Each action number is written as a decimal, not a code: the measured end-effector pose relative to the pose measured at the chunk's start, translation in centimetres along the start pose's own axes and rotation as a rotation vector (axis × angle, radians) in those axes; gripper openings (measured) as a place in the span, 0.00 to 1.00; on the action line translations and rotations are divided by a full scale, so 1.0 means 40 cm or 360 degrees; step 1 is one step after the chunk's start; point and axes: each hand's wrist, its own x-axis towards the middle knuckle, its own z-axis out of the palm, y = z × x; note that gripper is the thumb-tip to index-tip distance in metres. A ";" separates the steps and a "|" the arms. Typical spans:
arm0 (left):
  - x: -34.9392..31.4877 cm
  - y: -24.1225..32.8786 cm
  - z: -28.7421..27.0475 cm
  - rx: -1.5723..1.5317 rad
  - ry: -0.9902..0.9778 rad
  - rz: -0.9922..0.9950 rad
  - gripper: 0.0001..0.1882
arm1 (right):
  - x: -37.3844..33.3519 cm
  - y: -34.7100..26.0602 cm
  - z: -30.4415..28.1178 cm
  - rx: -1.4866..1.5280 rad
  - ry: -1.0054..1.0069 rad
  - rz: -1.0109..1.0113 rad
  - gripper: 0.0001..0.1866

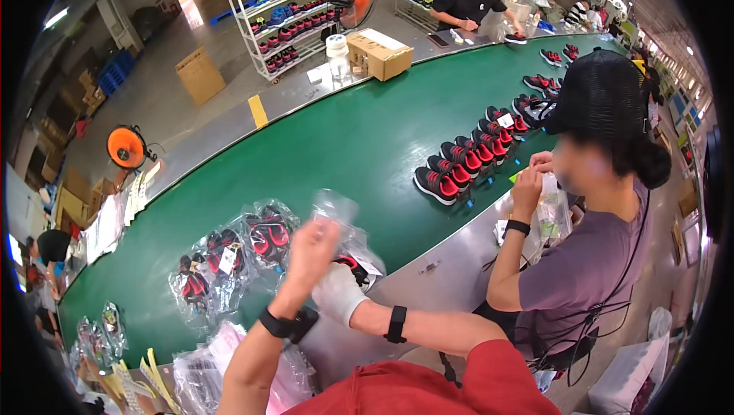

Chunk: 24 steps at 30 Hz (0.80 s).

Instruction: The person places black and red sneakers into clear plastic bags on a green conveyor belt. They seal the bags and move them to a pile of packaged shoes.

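My left hand (312,253), bare and slightly blurred, is closed on the loose upper end of a clear plastic bag (335,207). Just below it, my right hand (336,292) wears a white glove and grips a black and red sneaker pair (353,265) inside that bag; its fingertips are partly hidden. A white tag or paper (367,262) shows beside the shoes. To the left on the green belt lie bagged sneakers (269,235), with more bagged sneakers (223,254) beside them.
Unbagged sneakers (462,159) stand in a row on the green conveyor belt (329,139). A co-worker (589,224) sits close on my right. Plastic bags (237,369) lie by my left forearm. A cardboard box (380,54) and another person (474,6) are across the belt.
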 end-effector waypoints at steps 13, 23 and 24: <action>-0.244 -0.035 0.026 0.0327 0.0105 -0.0102 0.10 | 0.107 0.152 0.156 0.0974 0.0365 0.0237 0.12; -0.169 -0.222 -0.033 -0.0039 0.0392 -0.0305 0.07 | 0.272 0.121 0.297 0.0638 0.0938 -0.0004 0.13; -0.188 -0.248 -0.050 -0.0171 0.0480 -0.0507 0.08 | 0.209 0.111 0.330 0.0587 -0.0147 0.0160 0.16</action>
